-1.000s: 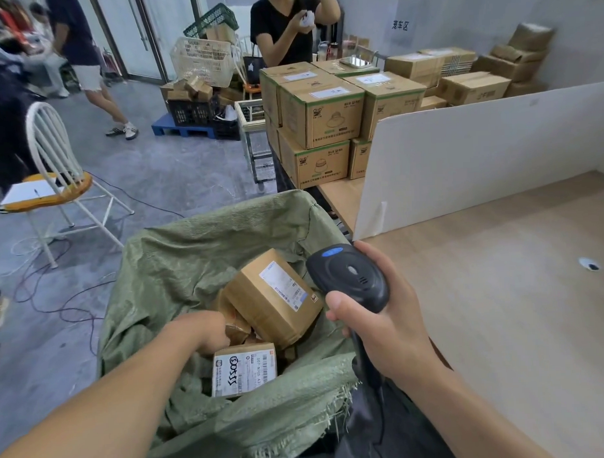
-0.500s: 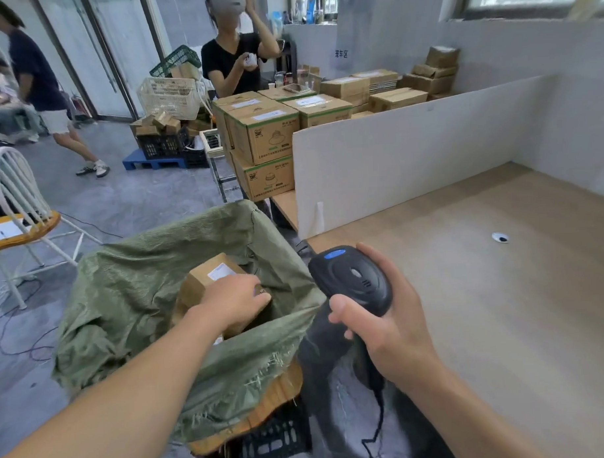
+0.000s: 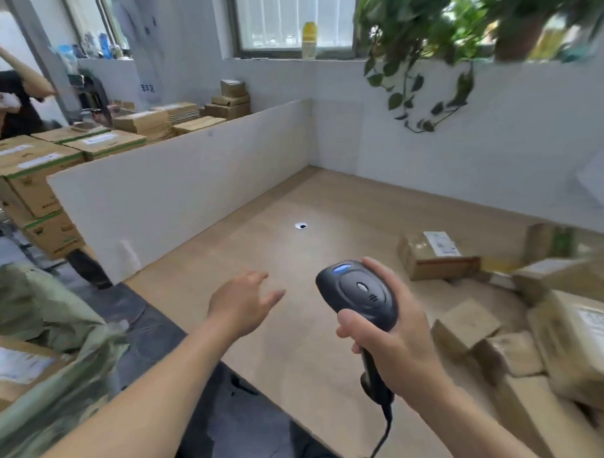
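Observation:
My right hand [image 3: 397,349] grips the handle of a black barcode scanner [image 3: 359,297], held upright over the wooden table [image 3: 260,257]; its cable hangs down below. Over the table's left part my left hand [image 3: 243,304] hovers with fingers spread and holds nothing. The green woven sack [image 3: 48,344] sits at the lower left, and a cardboard parcel [image 3: 14,367] with a white label shows inside it. Several brown parcels [image 3: 431,255] lie on the right side of the table.
White partition boards [image 3: 176,185] wall the table at the left and back. Stacked cartons [image 3: 28,176] stand behind the left board, and a person [image 3: 5,98] is beyond them. A trailing plant [image 3: 421,46] hangs at the upper right. A small cable hole [image 3: 301,226] marks the tabletop.
My left hand has come out of the sack, let go of the parcel it gripped there, and now hovers over the table. The view has swung right, bringing the parcels on the table into sight.

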### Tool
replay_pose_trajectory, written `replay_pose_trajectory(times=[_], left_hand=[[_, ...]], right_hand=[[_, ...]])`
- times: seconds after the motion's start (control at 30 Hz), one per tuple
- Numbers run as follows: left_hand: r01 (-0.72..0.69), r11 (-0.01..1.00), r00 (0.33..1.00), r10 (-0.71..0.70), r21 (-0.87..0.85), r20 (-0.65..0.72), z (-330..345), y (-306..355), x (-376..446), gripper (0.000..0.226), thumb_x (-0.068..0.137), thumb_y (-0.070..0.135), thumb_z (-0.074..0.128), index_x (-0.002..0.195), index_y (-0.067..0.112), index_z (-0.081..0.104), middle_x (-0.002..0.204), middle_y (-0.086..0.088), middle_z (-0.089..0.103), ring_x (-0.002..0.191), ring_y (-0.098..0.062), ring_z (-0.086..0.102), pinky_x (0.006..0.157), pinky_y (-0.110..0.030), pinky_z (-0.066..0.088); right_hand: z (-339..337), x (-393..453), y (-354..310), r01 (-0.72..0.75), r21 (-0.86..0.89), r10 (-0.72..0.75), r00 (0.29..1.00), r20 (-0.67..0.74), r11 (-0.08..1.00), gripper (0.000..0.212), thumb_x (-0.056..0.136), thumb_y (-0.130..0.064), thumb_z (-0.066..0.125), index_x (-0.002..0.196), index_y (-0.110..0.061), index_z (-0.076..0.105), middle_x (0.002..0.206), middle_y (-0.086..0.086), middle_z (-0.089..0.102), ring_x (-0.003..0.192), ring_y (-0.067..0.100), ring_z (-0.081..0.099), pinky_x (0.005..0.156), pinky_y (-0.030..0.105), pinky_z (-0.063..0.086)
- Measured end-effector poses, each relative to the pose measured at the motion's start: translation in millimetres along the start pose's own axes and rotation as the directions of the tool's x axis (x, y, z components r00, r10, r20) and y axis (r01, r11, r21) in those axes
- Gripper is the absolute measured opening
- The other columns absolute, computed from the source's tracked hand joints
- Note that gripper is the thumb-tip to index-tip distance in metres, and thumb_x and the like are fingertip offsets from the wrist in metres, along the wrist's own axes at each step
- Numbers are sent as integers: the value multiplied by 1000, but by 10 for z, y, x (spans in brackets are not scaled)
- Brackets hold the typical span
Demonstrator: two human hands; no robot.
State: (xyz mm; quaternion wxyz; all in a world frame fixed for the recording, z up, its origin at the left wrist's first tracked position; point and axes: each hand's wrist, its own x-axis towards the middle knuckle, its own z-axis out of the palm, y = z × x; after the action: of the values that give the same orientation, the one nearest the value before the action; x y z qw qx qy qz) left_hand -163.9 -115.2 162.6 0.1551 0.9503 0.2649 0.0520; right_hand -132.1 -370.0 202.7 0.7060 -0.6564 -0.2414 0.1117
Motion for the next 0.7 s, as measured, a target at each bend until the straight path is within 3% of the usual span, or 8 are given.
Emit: replay_pose_trajectory(times=[0.33,0.53,0.7], left_hand=[[-352,933,929,358,-78,88,779,1669,669,60,96,59,54,143,22,52,149,5,49,132,-18,51,103,-33,43],[-512,843,819,536,-162,205,1421,2501,1045,63,92,59,61,144,25,53,151,3,47,133,-18,50,103,-33,45],[-556,808,726,587,-197,358,2004,3005,1215,74,85,62,68,147,26,49,157,-4,38,140,-22,42,108,-36,42]], right_hand=[[-1269,-62,68,-59,-85,27,943,-333,995,81,56,-46,83,131,-46,54,115,-5,73,95,23,75,73,31,57],[-1732,-33,186,-128,-122,40,833,-552,984,74,56,-44,84,125,-53,57,112,4,75,95,26,75,71,32,56],[-1952,0,329,-199,-103,77,732,-677,975,100,45,-56,92,137,-41,54,117,9,73,102,31,73,80,39,54]])
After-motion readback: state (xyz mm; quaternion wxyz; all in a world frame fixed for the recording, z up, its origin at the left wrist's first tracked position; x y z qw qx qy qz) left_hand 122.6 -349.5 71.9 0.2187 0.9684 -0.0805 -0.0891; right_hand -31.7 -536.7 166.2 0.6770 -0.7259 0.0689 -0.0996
